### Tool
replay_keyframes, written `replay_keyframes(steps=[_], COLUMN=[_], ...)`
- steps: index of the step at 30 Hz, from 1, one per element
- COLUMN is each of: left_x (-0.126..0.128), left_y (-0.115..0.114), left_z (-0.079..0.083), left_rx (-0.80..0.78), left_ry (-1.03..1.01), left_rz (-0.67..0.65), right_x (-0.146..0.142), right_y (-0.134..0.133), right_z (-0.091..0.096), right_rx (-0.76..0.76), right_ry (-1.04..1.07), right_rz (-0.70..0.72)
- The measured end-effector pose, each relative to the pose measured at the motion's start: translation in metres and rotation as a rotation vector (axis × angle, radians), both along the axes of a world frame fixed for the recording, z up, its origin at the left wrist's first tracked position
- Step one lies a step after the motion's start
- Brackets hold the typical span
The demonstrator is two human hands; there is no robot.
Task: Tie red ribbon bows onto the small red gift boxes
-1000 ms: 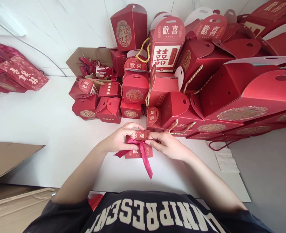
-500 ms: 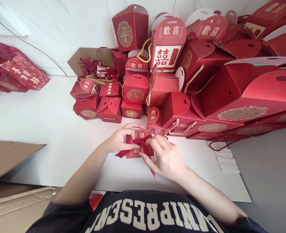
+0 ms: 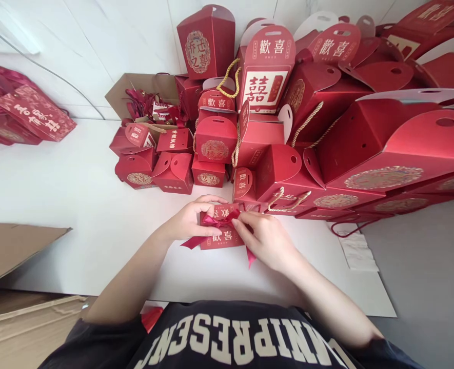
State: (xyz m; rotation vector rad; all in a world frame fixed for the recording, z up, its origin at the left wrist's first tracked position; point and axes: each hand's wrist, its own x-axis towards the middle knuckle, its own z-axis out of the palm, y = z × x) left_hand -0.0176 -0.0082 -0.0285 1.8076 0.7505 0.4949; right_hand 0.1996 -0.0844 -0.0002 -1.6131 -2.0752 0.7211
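Note:
A small red gift box [image 3: 229, 243] with pale lettering lies on the white table in front of me. Across its top runs a dark pink ribbon [image 3: 223, 221] tied in a bow, its tails trailing off to the left and right. My left hand [image 3: 190, 220] grips the ribbon's left loop against the box, fingers behind and thumb in front. My right hand [image 3: 268, 240] is closed, with thumb and forefinger pinching the bow's right loop. The fingertips partly cover the box's edges.
Red gift boxes [image 3: 250, 133] are stacked behind and to the right, some with gold cord handles. An open brown carton [image 3: 119, 97] holds ribbons at the back. Red bags [image 3: 38, 110] lie far left; cardboard [image 3: 19, 246] juts over the table's left front.
My right hand has shifted slightly right and changed from working over the bow to pinching its right loop. More of the box's lettering shows. My left hand has stayed nearly still.

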Motion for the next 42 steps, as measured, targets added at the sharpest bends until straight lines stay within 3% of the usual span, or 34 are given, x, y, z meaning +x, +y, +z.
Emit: replay_keyframes(steps=[4,11,14,20,27,32,36,39,42], left_x=[0.002,0.001,-0.002,-0.001,0.012,0.016,0.016,0.012,0.008], left_y=[0.000,0.001,0.002,0.002,-0.007,-0.008,-0.008,-0.007,-0.006], left_z=[0.001,0.002,0.002,0.002,0.003,0.000,-0.003,0.000,0.006], left_rx=[-0.010,0.008,-0.009,-0.006,0.207,0.320,0.306,0.145,-0.021], left_ry=[0.001,0.039,0.006,0.000,0.055,0.053,0.068,0.053,0.019], left_rz=[-0.002,-0.019,-0.045,-0.023,0.127,0.154,0.159,0.154,0.089], right_x=[0.008,0.013,0.015,0.012,0.001,-0.005,-0.007,0.000,0.015], right_y=[0.008,0.016,0.011,0.002,0.009,0.013,0.016,0.015,0.013], right_z=[-0.003,-0.014,-0.010,-0.004,-0.010,-0.012,-0.012,-0.009,-0.002], right_rx=[-0.198,-0.278,-0.212,0.065,0.152,-0.033,-0.108,-0.170,-0.290], right_ry=[0.161,0.250,0.164,0.022,0.047,0.111,0.093,0.129,0.196], right_rz=[-0.016,0.008,0.043,0.063,0.123,-0.057,-0.156,-0.082,0.105])
